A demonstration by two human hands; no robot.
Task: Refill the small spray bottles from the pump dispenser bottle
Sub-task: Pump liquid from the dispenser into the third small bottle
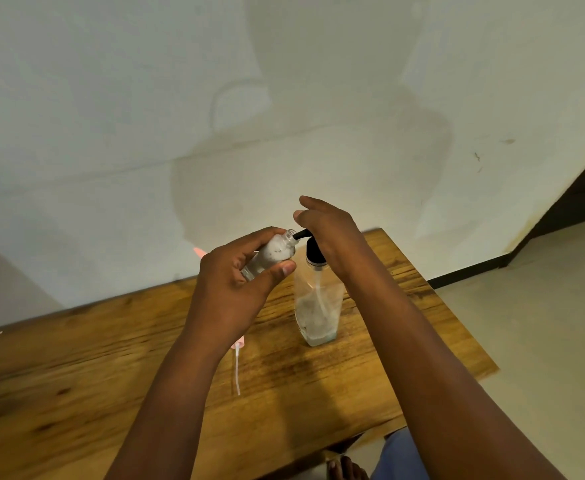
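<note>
I count one small bottle [271,252], one pump bottle [317,306], one loose sprayer [237,362], two hands. My left hand [230,289] grasps the small bottle: fingers curled over its far side, thumb pressed on the near side, bottle tilted with its open neck pointing up and right, away from the palm. It is uncapped and mostly full of pale, speckled liquid. The black nozzle [300,234] of the pump meets that open neck, just past my left fingertips.

My right hand [325,230] sits on top of the black pump head, palm down, fingers bent loosely forward over it; how hard they press I cannot tell. The pump bottle stands upright on the table [111,358] directly below my right palm, clear, about a third full, dip tube visible inside.

The loose sprayer, pink collar with a white tube, lies flat on the wood under my left wrist, touching neither bottle. One pink bit [199,252] shows beyond my left knuckles, too hidden to identify.
</note>
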